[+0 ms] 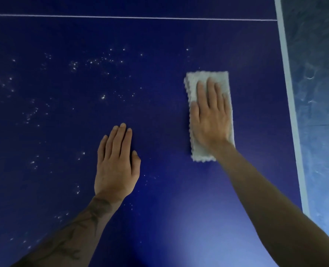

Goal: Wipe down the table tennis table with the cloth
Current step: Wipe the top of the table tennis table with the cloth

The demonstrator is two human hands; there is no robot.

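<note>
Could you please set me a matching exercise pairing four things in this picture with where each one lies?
Things:
1. folded white fluffy cloth
2. bare left hand
3. scattered white specks
4. broad white edge stripe

Places:
a. along the right side of the dark blue table tennis table
b. flat on the bare blue surface, holding nothing
c. under the flat right hand
d. spread across the table's left part

Pairs: 1-c, 2-b, 3-d, 4-a.
</note>
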